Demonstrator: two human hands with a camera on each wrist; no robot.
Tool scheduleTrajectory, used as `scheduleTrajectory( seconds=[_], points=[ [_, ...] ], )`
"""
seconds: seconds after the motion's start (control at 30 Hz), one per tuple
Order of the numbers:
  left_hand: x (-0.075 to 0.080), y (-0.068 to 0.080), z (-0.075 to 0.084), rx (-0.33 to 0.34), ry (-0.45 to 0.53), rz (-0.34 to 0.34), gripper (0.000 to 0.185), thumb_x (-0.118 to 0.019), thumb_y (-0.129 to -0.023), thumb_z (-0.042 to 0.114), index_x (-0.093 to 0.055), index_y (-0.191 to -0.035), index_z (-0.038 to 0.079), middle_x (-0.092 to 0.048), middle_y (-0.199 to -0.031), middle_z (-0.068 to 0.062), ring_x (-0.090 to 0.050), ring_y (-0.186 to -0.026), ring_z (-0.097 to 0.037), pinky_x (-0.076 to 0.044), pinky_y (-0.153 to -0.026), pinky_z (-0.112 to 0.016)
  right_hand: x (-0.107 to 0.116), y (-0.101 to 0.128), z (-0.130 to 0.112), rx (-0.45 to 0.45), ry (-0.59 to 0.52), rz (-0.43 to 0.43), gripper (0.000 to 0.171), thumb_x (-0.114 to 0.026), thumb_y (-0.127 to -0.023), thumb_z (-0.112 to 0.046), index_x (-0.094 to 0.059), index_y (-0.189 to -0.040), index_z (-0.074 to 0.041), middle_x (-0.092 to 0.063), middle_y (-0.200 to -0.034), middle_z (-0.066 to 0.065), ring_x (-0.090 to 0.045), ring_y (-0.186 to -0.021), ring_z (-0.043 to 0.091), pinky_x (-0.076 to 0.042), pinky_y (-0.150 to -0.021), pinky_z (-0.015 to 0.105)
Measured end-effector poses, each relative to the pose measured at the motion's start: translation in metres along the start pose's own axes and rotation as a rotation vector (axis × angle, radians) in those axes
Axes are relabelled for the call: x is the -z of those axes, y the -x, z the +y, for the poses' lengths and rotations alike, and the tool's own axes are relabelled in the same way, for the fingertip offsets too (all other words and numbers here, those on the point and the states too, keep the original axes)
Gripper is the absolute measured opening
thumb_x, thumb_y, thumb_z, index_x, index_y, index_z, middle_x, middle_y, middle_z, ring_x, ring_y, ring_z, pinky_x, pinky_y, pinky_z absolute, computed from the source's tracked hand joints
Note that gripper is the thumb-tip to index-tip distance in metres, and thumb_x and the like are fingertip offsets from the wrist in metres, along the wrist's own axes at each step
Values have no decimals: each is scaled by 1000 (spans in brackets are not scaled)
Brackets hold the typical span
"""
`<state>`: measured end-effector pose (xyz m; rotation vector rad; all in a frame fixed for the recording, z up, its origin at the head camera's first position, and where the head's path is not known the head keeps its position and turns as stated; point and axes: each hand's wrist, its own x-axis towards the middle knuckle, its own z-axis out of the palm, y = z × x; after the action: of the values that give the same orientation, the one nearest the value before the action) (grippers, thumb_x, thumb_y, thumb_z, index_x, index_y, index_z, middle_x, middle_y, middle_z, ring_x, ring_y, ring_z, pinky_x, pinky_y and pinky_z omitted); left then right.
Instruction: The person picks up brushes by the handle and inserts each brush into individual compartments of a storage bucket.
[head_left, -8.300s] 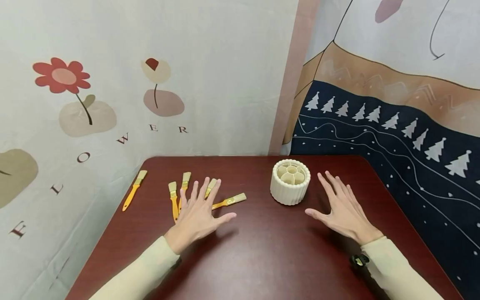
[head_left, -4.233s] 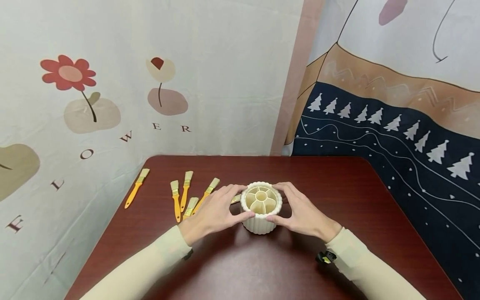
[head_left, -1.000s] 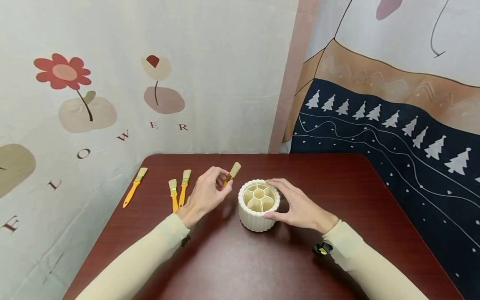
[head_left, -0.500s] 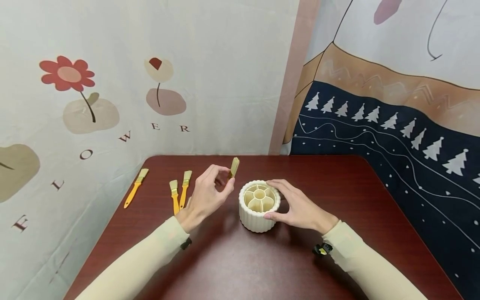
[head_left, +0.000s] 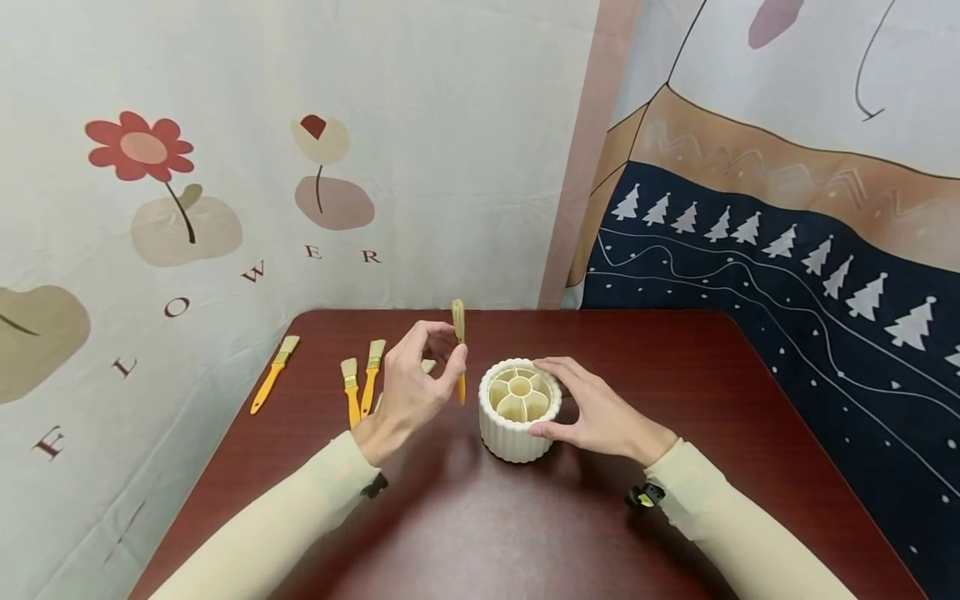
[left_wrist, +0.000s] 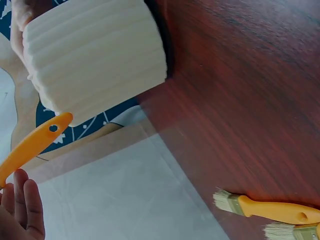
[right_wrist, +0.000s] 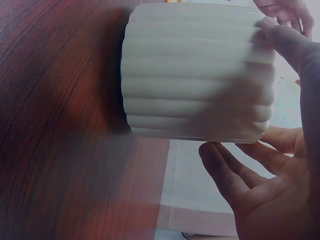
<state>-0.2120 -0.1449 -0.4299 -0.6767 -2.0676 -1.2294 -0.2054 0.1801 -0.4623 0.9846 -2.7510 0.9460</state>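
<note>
My left hand point(head_left: 412, 387) pinches a paintbrush point(head_left: 459, 321) just left of the holder. The brush stands nearly upright, pale bristles up; its orange handle point(left_wrist: 35, 145) points down, apart from the table. A round cream holder point(head_left: 517, 437) with ribbed sides stands mid-table, its top split into several compartments around a central hole. No brush shows in them. My right hand point(head_left: 603, 417) grips the holder's right side, thumb in front and fingers behind. In the right wrist view, the thumb and fingers lie on either side of the ribbed wall point(right_wrist: 195, 75).
Two brushes point(head_left: 371, 379) lie left of my left hand, and another brush point(head_left: 274, 375) rests near the table's left edge. Bristles point(head_left: 428, 366) of one more peek out behind my left hand. Printed cloth point(head_left: 450, 167) hangs behind the dark red table point(head_left: 480, 542).
The holder has come left and nearer, first between both hands, then in the right alone. My left hand has picked up a brush and, over the last second, turned it from slanted to upright.
</note>
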Motion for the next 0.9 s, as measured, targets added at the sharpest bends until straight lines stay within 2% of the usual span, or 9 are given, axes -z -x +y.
scheduleTrajectory(
  seconds=[0.1,0.27,0.4,0.53,0.73,0.9],
  points=[
    [-1,-3,2,-16,15,34,24,-80,-105,12,-72,-125,2,-81,-98,-5,-77,-81,-16,-66,-74,-22,0,0,0,-4,-6,-4,101,-95,-94,-60,-51,-173,-14,-57,-173,1,-60,-159,26,-56,-130,58],
    [-2,-4,6,-20,46,59,26,-80,-105,13,-71,-126,1,-82,-100,-7,-79,-82,-20,-68,-79,-21,0,0,0,-6,-8,-3,102,-94,-94,-60,-51,-174,-14,-57,-173,2,-61,-158,27,-56,-129,58],
    [-5,-2,9,6,71,60,28,-80,-105,14,-70,-128,1,-83,-101,-9,-79,-83,-21,-65,-76,-18,0,1,0,-13,-9,-7,102,-94,-94,-61,-51,-174,-15,-56,-174,2,-61,-158,27,-57,-129,58],
    [-10,0,12,27,91,46,29,-80,-105,13,-69,-128,0,-83,-101,-9,-79,-82,-22,-64,-74,-18,-1,1,1,-17,-8,-8,102,-94,-94,-61,-50,-174,-16,-56,-174,2,-60,-159,27,-57,-129,57],
    [-14,2,11,16,77,15,27,-80,-104,11,-69,-126,-1,-84,-100,-10,-80,-82,-22,-69,-76,-27,-1,0,2,-13,-12,-7,102,-94,-94,-61,-50,-174,-15,-56,-174,2,-60,-159,26,-57,-129,57],
    [-17,5,11,42,61,-35,27,-80,-104,10,-67,-125,-1,-84,-98,-10,-80,-82,-21,-69,-74,-29,0,0,0,-6,-12,-2,102,-95,-94,-61,-51,-173,-14,-57,-173,2,-61,-158,27,-57,-129,57]
  ],
)
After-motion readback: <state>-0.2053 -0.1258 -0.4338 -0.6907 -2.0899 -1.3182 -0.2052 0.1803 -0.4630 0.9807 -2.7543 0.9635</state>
